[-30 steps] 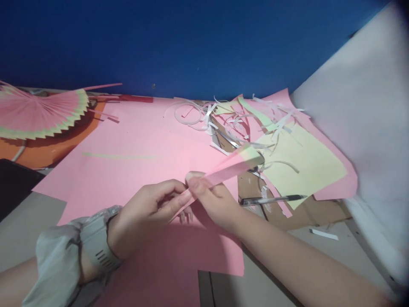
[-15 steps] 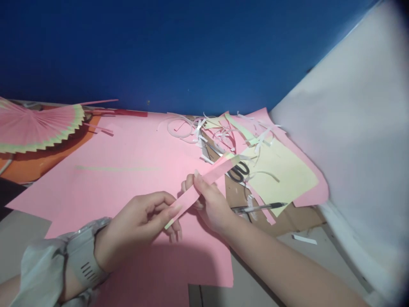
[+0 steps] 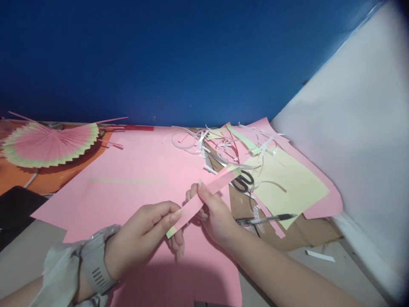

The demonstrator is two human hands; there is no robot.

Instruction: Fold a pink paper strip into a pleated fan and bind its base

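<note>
Both hands hold a folded pink paper strip [image 3: 191, 209] with pale green ends, slanting up to the right. My left hand [image 3: 150, 226] pinches it near its lower end, thumb on top. Around its middle, my right hand [image 3: 214, 209] has the thumb on top and the fingers curled underneath. Beneath them lies a large pink sheet [image 3: 128, 157] with a thin green strip [image 3: 128, 180] on it. Just behind the held strip's upper end are scissors [image 3: 243, 181] with black handles, their blades partly covered by scraps.
A pleated pink and green paper fan [image 3: 54, 143] rests on orange paper [image 3: 19, 177] at left. A yellow sheet [image 3: 287, 179], a pen [image 3: 268, 219] and cardboard [image 3: 306, 232] lie at right. White and pink scraps gather near the blue wall [image 3: 191, 64].
The view has shifted, so the surroundings sit lower and further right, and more of the fan shows at left. My left hand has slid slightly up the strip, baring more of its green end.
</note>
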